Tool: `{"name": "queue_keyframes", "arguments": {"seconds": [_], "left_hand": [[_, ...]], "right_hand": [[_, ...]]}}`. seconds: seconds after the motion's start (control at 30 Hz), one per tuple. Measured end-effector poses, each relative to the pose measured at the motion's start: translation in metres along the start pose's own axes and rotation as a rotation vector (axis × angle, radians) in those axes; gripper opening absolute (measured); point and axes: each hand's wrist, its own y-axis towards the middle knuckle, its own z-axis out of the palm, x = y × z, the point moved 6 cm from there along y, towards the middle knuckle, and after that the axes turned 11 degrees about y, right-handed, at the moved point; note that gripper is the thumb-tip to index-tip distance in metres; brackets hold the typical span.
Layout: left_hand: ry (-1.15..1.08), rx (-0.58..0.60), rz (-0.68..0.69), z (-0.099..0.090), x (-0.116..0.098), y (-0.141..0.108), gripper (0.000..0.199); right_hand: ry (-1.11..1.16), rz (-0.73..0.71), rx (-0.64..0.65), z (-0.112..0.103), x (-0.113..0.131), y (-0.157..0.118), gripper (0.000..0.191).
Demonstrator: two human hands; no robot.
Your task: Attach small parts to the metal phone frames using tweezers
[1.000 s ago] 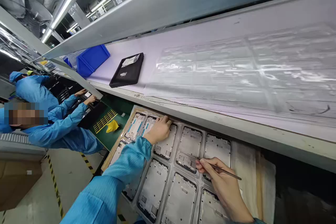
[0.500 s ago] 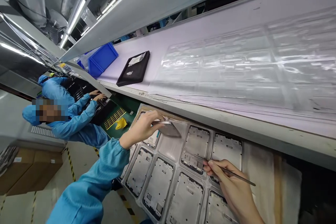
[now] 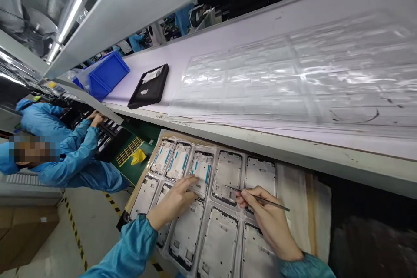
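A clear plastic tray (image 3: 207, 219) holds several metal phone frames in two rows. Three in the far row carry blue strips, among them the phone frame (image 3: 204, 165) by my left hand (image 3: 176, 202). That hand reaches over the lower left of this frame, fingers stretched and a little apart, tips at its surface; whether they press on it is hard to see. My right hand (image 3: 269, 217) pinches thin dark tweezers (image 3: 273, 203). Their tip points left over a plain phone frame (image 3: 227, 173) that has no blue strips. Part of another frame (image 3: 260, 173) lies behind my right hand.
A shelf above the tray bears clear plastic trays (image 3: 254, 82), a shallow black tray (image 3: 148, 87) and a blue bin (image 3: 109, 76). Yellow material (image 3: 138, 157) lies on a green mat (image 3: 128, 137). Co-workers in blue (image 3: 74, 156) work at the left. Cardboard (image 3: 29, 239) stands below.
My left hand has lowered the phone frame from a tilted hold into its tray pocket and loosened its fingers. My right hand still holds the tweezers. The view has shifted right.
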Motion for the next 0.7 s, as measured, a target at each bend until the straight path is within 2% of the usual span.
{"name": "queue_keyframes", "arguments": {"seconds": [0.03, 0.17, 0.23, 0.3, 0.37, 0.47, 0.57, 0.7], "left_hand": [[-0.002, -0.002, -0.038, 0.001, 0.009, 0.001, 0.012], [-0.036, -0.005, -0.236, 0.007, 0.051, 0.012, 0.056], [-0.072, 0.027, -0.29, 0.013, 0.063, 0.017, 0.067], [-0.102, 0.03, -0.294, 0.018, 0.068, 0.024, 0.065], [-0.12, -0.011, -0.286, 0.02, 0.07, 0.034, 0.055], [-0.107, -0.115, -0.315, 0.024, 0.075, 0.055, 0.044], [-0.037, -0.146, -0.349, 0.032, 0.078, 0.076, 0.045], [0.059, -0.128, -0.364, 0.04, 0.076, 0.088, 0.05]], "right_hand": [[-0.013, -0.003, 0.018, 0.001, 0.001, -0.001, 0.045], [-0.121, -0.06, 0.071, 0.01, 0.014, -0.007, 0.041], [-0.214, -0.114, 0.108, 0.024, 0.026, -0.002, 0.04], [-0.314, -0.184, 0.151, 0.044, 0.038, 0.013, 0.039], [-0.389, -0.236, 0.189, 0.065, 0.042, 0.04, 0.041], [-0.419, -0.223, 0.186, 0.083, 0.03, 0.092, 0.052], [-0.483, -0.175, 0.144, 0.085, 0.009, 0.133, 0.057], [-0.536, -0.137, 0.131, 0.077, -0.011, 0.148, 0.058]]}}
